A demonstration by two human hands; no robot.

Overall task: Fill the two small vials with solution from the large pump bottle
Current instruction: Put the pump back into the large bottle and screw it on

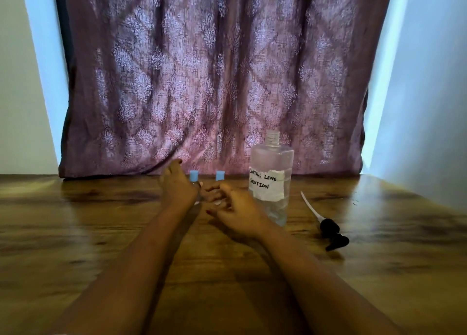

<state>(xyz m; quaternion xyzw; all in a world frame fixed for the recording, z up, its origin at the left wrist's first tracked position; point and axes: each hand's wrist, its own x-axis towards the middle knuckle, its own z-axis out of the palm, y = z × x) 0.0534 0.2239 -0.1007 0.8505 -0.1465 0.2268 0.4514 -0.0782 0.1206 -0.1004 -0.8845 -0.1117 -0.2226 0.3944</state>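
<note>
Left grip (177,186): back turned to the camera, fingers curled round left vial (194,176), one fingertip showing past its right side, thumb lifted above. Forearm stretched straight forward over the surface (101,233).

Right grip (235,208): fingers loosely bent, tips gathered just below right vial (220,175); clamped on it or merely near, cannot tell, the vial body hidden behind them. Forearm angled in from the lower right, wrist low over the surface.

Left vial: small, clear, blue cap on, upright, at the far middle of the surface.

Right vial: same blue cap on, upright, just beside the left vial, between it and the large bottle.

Large bottle (271,183): clear, upright, right of both vials and just behind the right grip; threaded neck open, pump off. White paper label, handwritten in black: "CONTACT LENS SOLUTION".

Pump (333,236): black head with white dip tube, lying flat on the surface, right of the large bottle and apart from it.

Curtain (202,82): purple, patterned, hanging behind, hem at the far edge of the surface.
</note>
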